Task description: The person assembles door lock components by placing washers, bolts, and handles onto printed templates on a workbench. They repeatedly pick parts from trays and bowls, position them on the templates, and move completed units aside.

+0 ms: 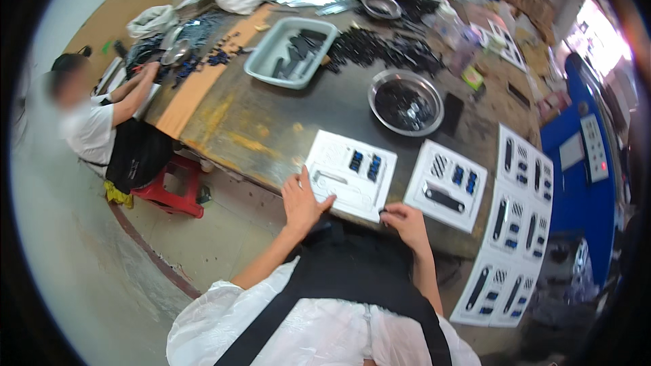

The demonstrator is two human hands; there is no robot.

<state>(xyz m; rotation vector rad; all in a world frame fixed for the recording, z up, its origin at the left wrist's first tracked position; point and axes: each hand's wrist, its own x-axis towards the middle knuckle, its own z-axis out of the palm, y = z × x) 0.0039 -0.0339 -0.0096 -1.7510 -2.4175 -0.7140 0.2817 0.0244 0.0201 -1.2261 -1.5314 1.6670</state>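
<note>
A white card (pixel 327 192) with printed outlines lies at the table's near edge in front of me. Two blue-and-black pieces (pixel 365 165) sit on its upper right part, while a long outline on it holds no black piece. My left hand (pixel 304 202) rests on the card's left edge, fingers spread. At its lower right corner my right hand (pixel 405 222) pinches a small black piece (pixel 383 213), mostly hidden by the fingertips. Just to the right, a second white card (pixel 417 198) carries a long black strip (pixel 443 198), a striped patch and blue-and-black pieces.
A steel bowl (pixel 374 112) of black parts and a pale green bin (pixel 253 73) stand beyond the cards. Loose black pieces (pixel 380 49) are heaped behind. Filled white sheets (pixel 489 257) lie at right. A co-worker (pixel 102 118) sits at left on a red stool (pixel 178 190).
</note>
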